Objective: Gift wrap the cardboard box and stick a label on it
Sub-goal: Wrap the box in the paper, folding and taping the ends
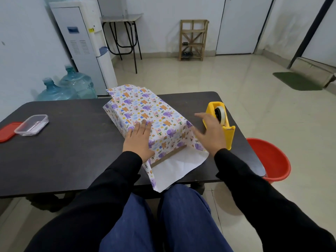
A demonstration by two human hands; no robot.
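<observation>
Pressing the animal-print wrapping paper (145, 113) flat onto the brown cardboard box (168, 155) at the middle of the dark table (72, 142) with the straight-fingered left hand (139, 140), hovering the spread, empty right hand (209, 133) beside the yellow tape dispenser (229, 133), next likely calling for a tape strip on the seam.

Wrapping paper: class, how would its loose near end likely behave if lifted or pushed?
The paper is probably floppy: its near end lies limp over the table edge. It likely holds creases, as it bends sharply over the box corners. It may spring open if released, since the left hand presses it flat.
</observation>
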